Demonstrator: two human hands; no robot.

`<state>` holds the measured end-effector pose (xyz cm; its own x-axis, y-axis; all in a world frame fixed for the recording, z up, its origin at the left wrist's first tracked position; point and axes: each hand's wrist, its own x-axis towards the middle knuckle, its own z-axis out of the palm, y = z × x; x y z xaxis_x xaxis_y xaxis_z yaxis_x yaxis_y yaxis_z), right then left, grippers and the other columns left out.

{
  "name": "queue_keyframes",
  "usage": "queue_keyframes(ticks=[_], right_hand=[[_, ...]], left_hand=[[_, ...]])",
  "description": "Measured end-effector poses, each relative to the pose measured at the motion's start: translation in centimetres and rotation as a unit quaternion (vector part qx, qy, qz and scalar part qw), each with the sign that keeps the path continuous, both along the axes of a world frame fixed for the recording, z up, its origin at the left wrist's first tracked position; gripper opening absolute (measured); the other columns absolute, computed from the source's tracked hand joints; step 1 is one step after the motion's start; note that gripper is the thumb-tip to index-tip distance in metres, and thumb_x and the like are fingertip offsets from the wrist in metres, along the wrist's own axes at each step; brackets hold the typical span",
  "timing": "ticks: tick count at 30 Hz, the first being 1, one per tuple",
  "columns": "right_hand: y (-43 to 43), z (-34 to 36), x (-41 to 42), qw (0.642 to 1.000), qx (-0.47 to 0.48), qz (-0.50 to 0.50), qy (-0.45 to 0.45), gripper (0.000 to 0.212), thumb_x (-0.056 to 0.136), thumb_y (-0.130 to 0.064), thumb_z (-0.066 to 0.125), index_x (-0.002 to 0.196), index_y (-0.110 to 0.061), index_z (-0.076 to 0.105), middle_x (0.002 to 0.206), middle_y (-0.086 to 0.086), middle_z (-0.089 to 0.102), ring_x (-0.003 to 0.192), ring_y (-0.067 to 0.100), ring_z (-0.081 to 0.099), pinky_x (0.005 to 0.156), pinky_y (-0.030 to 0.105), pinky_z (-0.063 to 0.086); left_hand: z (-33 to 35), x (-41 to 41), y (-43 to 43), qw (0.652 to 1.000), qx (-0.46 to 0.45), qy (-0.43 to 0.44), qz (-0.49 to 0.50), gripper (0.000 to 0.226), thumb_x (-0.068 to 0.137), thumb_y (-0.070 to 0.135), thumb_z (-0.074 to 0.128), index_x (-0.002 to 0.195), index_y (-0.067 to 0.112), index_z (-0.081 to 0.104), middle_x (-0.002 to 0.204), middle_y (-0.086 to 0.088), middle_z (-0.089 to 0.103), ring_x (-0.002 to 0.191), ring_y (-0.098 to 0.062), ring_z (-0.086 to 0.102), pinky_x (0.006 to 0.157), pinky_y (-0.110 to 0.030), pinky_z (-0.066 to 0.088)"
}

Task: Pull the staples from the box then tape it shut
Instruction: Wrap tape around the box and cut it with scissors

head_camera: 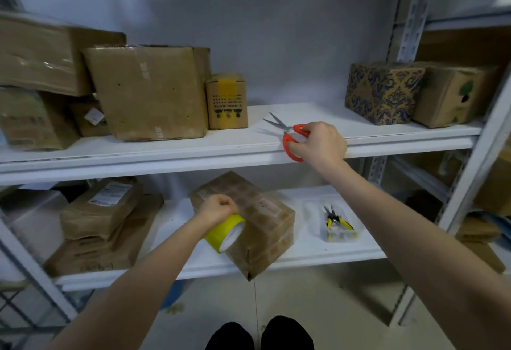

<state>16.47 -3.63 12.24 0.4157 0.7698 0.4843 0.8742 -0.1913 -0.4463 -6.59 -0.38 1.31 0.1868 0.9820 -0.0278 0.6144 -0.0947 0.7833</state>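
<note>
Now on lower shelf [312,250], box [257,216] askew with one corner past the edge, left hand [218,208] clenched round yellow tape roll [222,232] against its side, right hand [322,142] grasping red scissors [290,129] on upper shelf [235,142]; probably light, stiff cardboard, slick-taped, best steadied by corners

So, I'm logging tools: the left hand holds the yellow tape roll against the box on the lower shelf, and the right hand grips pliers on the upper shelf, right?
No: the head view shows the right hand gripping red-handled scissors on the upper shelf instead. The left hand holds the yellow tape roll against the box on the lower shelf.
</note>
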Motion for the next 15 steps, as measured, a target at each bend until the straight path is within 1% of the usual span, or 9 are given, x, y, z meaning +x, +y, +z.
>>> queue_keyframes(ticks=[2,4,5,7,9,11,12,13,15], right_hand=[[0.8,1.5,-0.3,0.998,-0.058,-0.006,0.011,0.032,0.079,-0.048,0.063,0.084,-0.016,0.06,0.087,0.003,0.061,0.087,0.027,0.059,0.066,0.029,0.04],[1.3,2.8,-1.0,0.995,-0.095,-0.001,0.005,0.027,0.079,-0.039,0.065,0.075,-0.016,0.051,0.083,0.003,0.057,0.08,0.026,0.055,0.064,0.028,0.038],[1.4,3.3,-1.2,0.995,-0.102,0.0,0.002,0.025,0.079,-0.035,0.066,0.076,-0.015,0.05,0.083,0.003,0.056,0.08,0.026,0.055,0.064,0.027,0.038],[1.9,3.9,-1.4,0.995,-0.097,-0.002,0.003,0.022,0.079,-0.029,0.067,0.087,-0.013,0.054,0.092,0.006,0.058,0.09,0.028,0.057,0.067,0.028,0.038],[2.4,3.6,-1.2,0.999,-0.041,-0.002,0.002,0.026,0.082,-0.022,0.063,0.104,-0.01,0.058,0.111,0.009,0.057,0.106,0.03,0.055,0.072,0.031,0.04],[2.1,2.7,-1.8,0.992,0.103,0.057,-0.042,0.025,0.085,-0.015,0.056,0.109,-0.012,0.061,0.116,0.007,0.057,0.11,0.026,0.053,0.074,0.033,0.043],[1.7,2.0,-2.5,0.968,0.195,0.135,-0.087,0.021,0.084,-0.013,0.053,0.102,-0.013,0.065,0.108,0.005,0.061,0.103,0.024,0.056,0.068,0.032,0.045],[1.0,1.1,-3.5,0.932,0.248,0.228,-0.137,0.018,0.082,-0.014,0.05,0.091,-0.013,0.066,0.096,0.004,0.063,0.091,0.022,0.059,0.059,0.029,0.044],[-0.1,-1.6,-5.1,0.869,0.236,0.37,-0.227,0.018,0.077,-0.019,0.048,0.077,-0.014,0.065,0.079,0.001,0.062,0.073,0.018,0.059,0.05,0.023,0.036]], left_hand=[[0.5,0.3,0.1,1.0,0.012,-0.004,-0.007,0.027,0.083,0.007,0.064,0.061,0.022,0.059,0.068,0.003,0.058,0.077,-0.011,0.053,0.069,-0.019,0.042],[0.9,0.5,0.1,1.0,0.018,-0.016,-0.013,0.028,0.084,0.004,0.063,0.061,0.021,0.058,0.066,0.003,0.056,0.067,-0.007,0.05,0.057,-0.007,0.038],[1.0,0.6,0.1,1.0,0.018,-0.019,-0.016,0.029,0.084,0.002,0.063,0.062,0.02,0.058,0.066,0.003,0.056,0.064,-0.005,0.048,0.053,-0.004,0.036],[0.9,0.6,0.2,1.0,0.011,-0.017,-0.02,0.028,0.084,0.002,0.062,0.062,0.019,0.058,0.066,0.003,0.056,0.064,-0.005,0.048,0.055,-0.006,0.037],[0.7,0.2,0.3,1.0,0.0,-0.008,-0.024,0.028,0.083,0.002,0.063,0.061,0.019,0.059,0.067,0.001,0.057,0.072,-0.01,0.052,0.062,-0.013,0.039],[0.2,-0.5,0.4,0.999,-0.021,0.007,-0.024,0.025,0.082,0.004,0.064,0.061,0.017,0.06,0.072,-0.003,0.06,0.079,-0.012,0.053,0.065,-0.016,0.04],[0.0,-0.9,0.6,0.999,-0.032,0.014,-0.023,0.022,0.082,0.005,0.064,0.063,0.016,0.061,0.076,-0.004,0.061,0.08,-0.013,0.054,0.066,-0.016,0.041],[-0.5,-1.3,0.7,0.998,-0.047,0.021,-0.02,0.017,0.082,0.006,0.065,0.066,0.014,0.063,0.08,-0.005,0.062,0.081,-0.013,0.054,0.068,-0.017,0.042],[-1.3,-2.0,0.7,0.997,-0.068,0.032,-0.016,0.006,0.08,0.008,0.066,0.076,0.007,0.069,0.086,-0.007,0.064,0.085,-0.015,0.055,0.075,-0.023,0.045]])
